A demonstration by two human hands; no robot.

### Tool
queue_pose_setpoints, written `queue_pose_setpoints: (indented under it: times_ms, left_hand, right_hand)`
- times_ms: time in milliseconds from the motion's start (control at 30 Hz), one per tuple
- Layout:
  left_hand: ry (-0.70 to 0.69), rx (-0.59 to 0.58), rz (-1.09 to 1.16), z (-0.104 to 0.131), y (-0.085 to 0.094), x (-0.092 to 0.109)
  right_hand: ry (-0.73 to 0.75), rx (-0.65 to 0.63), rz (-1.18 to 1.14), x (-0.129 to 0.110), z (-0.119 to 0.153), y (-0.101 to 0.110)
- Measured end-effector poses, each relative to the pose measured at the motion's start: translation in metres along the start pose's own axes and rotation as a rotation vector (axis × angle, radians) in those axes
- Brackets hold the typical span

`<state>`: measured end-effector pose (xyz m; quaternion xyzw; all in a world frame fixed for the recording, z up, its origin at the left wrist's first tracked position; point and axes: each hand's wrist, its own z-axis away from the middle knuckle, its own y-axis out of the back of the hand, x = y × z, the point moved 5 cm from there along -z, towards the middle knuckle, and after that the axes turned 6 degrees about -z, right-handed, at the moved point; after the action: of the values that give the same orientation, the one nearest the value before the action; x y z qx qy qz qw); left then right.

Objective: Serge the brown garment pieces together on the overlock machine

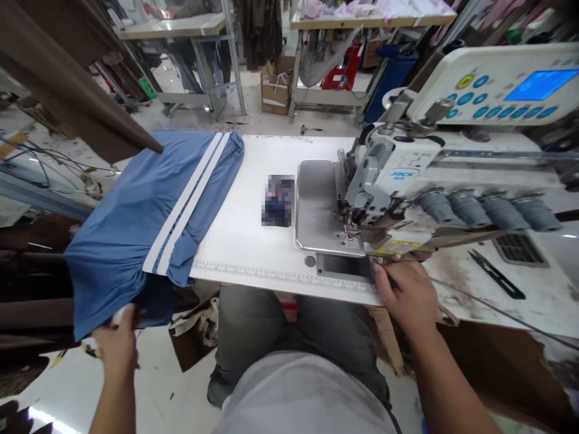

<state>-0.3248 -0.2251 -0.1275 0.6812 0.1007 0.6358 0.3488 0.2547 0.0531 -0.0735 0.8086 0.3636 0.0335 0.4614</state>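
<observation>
Blue white-striped garment (149, 199): left hand (118, 337) closed on its near edge; right hand (409, 292), well apart, partly curled at overlock machine (384, 175), hold unclear.

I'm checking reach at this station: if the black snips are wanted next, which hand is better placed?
Probably the right hand: it is nearer the black snips, while the left hand holds the blue garment across the table.

Bright, even indoor light falls on the white rectangular surface (253, 157), with soft shadows beneath. Glare whitens the glossy pale floor (58, 422). Wide-angle distortion bends the edges; distant background looks soft, and a patch is pixelated.
</observation>
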Motion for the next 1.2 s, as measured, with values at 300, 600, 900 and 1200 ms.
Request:
queue_pose_setpoints:
  times_ms: [300,600,900,1200]
  left_hand:
    - [0.242,-0.902,0.349,0.159,-0.089,0.043]
    - [-0.060,-1.233,0.228,0.184,-0.119,0.109]
    - [-0.847,-0.525,0.071,0.176,-0.077,0.160]
    - [-0.850,-0.551,0.042,0.185,-0.076,0.158]
  right_hand:
    - [-0.006,-0.500,-0.759,-0.149,0.001,-0.032]
    - [-0.243,-0.914,-1.170,-0.194,0.013,-0.084]
    - [-0.638,-0.711,-1.372,-0.190,0.020,-0.091]
    - [-0.381,-0.662,-1.171,-0.190,0.002,-0.079]
